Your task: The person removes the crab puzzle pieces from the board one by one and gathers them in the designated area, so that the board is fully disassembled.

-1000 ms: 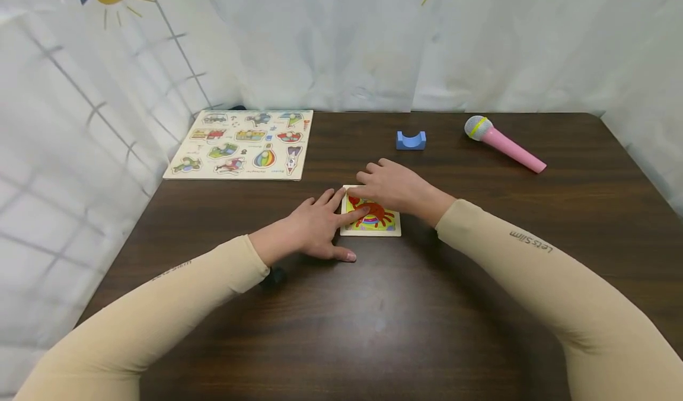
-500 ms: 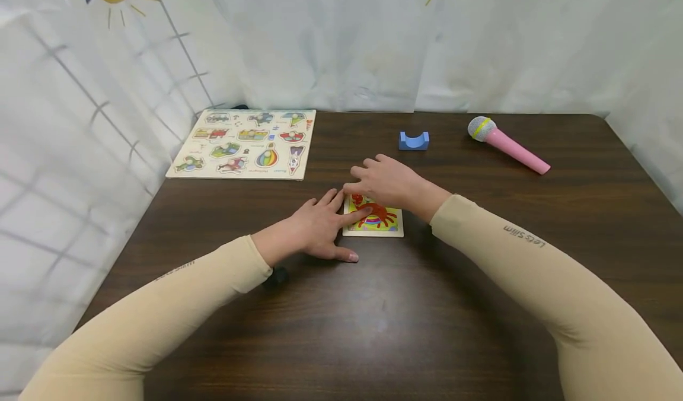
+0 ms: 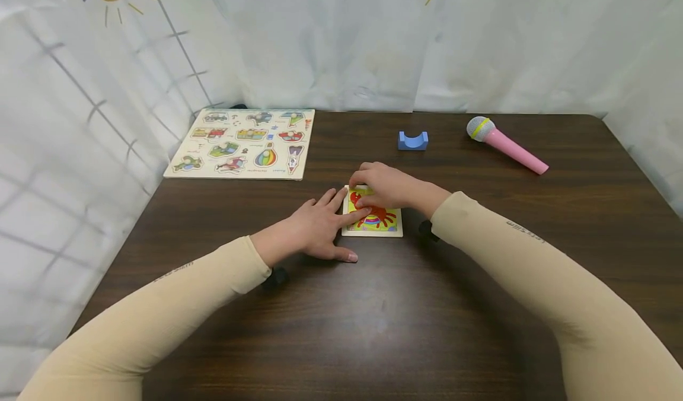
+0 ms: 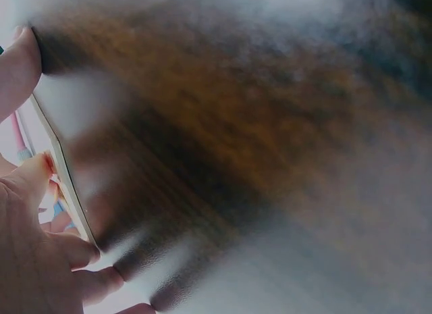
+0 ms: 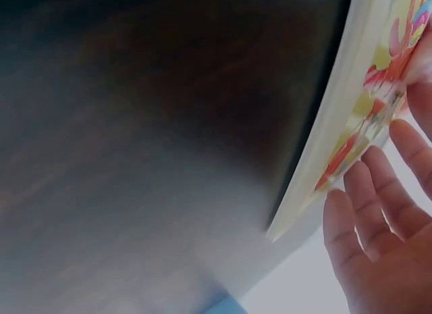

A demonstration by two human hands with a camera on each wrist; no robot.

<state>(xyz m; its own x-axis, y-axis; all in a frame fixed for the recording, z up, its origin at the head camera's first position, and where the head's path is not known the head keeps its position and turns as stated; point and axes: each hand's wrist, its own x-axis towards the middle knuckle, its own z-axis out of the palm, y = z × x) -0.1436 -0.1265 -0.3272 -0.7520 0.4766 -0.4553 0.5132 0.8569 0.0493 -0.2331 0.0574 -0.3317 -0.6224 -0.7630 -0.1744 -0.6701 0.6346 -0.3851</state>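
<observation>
A small square crab jigsaw puzzle (image 3: pixel 392 234) lies on the table, its pale edge (image 5: pixel 322 135) near in the right wrist view. My left hand (image 3: pixel 315 229) is spread flat beside it; the index finger reaches onto the red crab and another fingertip meets the upper left corner. Over the far side of the puzzle is my right hand (image 3: pixel 392 187), its thumb on the crab and its index finger bent down near that corner. In the right wrist view the other fingers of the right hand (image 5: pixel 388 253) stay loosely extended. Part of the puzzle is hidden beneath both hands.
A large vehicle peg puzzle board (image 3: pixel 240 172) lies at the back left. Behind the hands stands a blue U-shaped block (image 3: pixel 412 145), and right of it lies a pink toy microphone (image 3: pixel 514 152). White curtains (image 3: pixel 352 45) hang along the table's back and sides.
My right hand has come down slightly nearer over the puzzle, and its thumb now shows on the crab, uncovering more of the upper left. The left hand holds its place.
</observation>
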